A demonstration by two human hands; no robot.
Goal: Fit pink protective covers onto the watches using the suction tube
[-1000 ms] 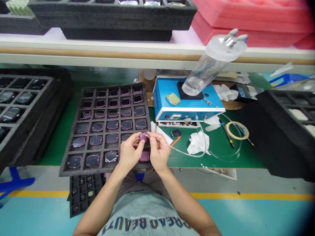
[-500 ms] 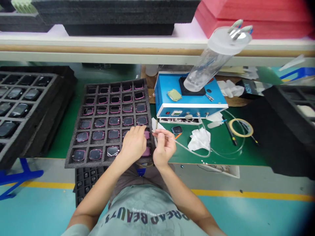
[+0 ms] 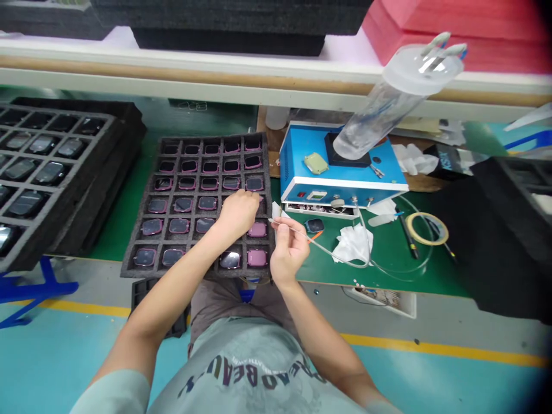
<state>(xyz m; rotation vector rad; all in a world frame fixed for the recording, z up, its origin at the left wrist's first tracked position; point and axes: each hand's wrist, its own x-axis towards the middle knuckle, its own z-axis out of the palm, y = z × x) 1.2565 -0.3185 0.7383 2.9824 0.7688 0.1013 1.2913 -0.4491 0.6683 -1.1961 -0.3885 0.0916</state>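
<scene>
My left hand (image 3: 241, 211) is over the right column of a grey foam tray (image 3: 129, 260), its fingers curled down into a compartment. They close on a purple watch case, of which only a pinkish edge shows by the fingertips. Nearer me in that column, two watch cases (image 3: 257, 230) lie with plain pink faces up. Most others (image 3: 152, 226) show dark glass. Just beyond the tray's right edge, my right hand (image 3: 288, 247) pinches a thin clear tube (image 3: 321, 247) near its end, which points toward the tray.
A blue machine (image 3: 345, 185) carries a clear cylinder (image 3: 375, 115) and a pale green case (image 3: 316, 163). Around it lie crumpled tissue (image 3: 352, 244), a dark watch case (image 3: 314, 225) and a tape roll (image 3: 426, 228). Stacked foam trays (image 3: 116, 155) stand left; a shelf (image 3: 194, 80) overhangs.
My left hand has moved away from me along the right column, uncovering the two pink cases and covering a dark-faced one. My right hand keeps the tube beside the tray. The view has shifted slightly.
</scene>
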